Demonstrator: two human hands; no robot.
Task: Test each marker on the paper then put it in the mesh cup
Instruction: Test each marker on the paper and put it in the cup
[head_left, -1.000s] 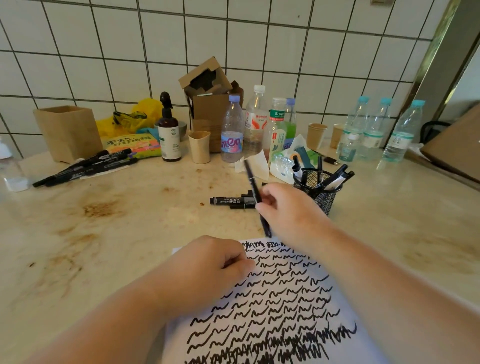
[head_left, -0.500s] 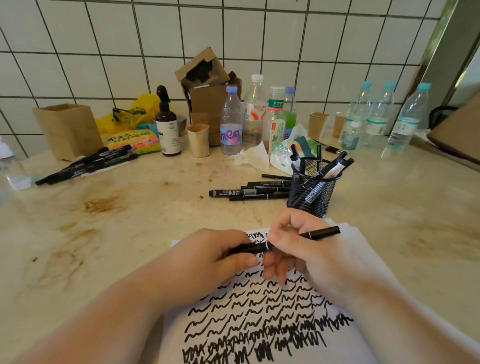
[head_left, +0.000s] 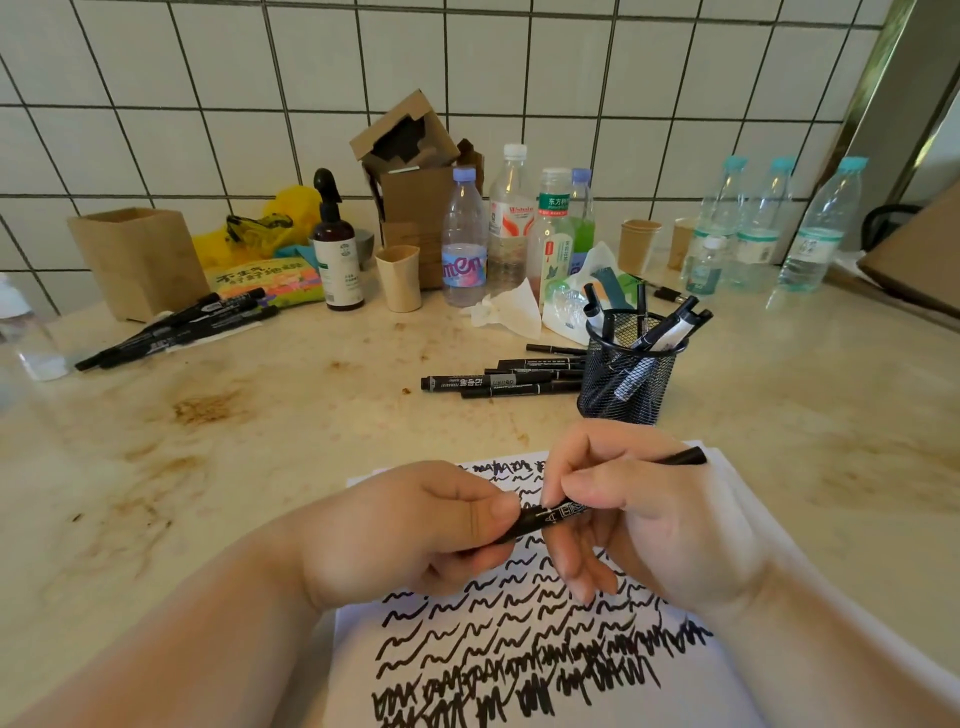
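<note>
Moved: hardly anything since half a second ago, both hands hold the same pose over the paper (head_left: 519, 670).
Marker (head_left: 566, 512): long axis runs left-right, right end tilted up and away toward the cup (head_left: 628, 379).
Left hand (head_left: 415, 535): fingers clamped on its left end.
Right hand (head_left: 654, 514): fingers pinching the barrel.
Spare markers (head_left: 498, 382): lying just left of cup.

Soft daylight, fisheye edges, sharp.

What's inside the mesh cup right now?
Several markers stand tilted in the mesh cup, tops above the rim. The exact count is unclear; the mesh and overlap hide their lower ends.
</note>
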